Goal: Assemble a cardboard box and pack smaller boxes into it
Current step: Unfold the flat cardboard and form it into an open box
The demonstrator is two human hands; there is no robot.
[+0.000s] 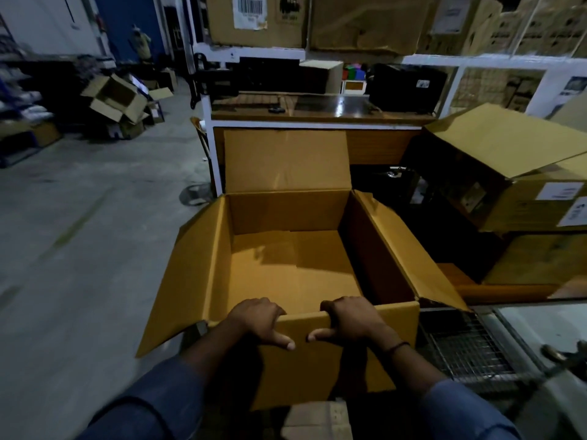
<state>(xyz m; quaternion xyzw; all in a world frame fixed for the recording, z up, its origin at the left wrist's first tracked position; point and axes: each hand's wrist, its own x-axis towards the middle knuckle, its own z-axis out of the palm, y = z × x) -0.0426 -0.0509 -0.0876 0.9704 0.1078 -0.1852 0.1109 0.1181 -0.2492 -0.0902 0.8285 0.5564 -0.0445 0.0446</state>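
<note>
A large brown cardboard box stands open-topped in front of me, its inside bare. Its far flap stands upright, and the left and right flaps splay outward. My left hand grips the near rim, fingers curled inside the box and thumb pressed on the outer wall. My right hand grips the same rim a little to the right in the same way, thumb pointing toward the left thumb. A small pale cardboard piece lies below the box near my body.
A wooden counter with a white frame stands behind the box. Stacked cartons with labels sit at right. A wire-mesh surface lies at lower right. Open concrete floor spreads left, with tumbled boxes beyond.
</note>
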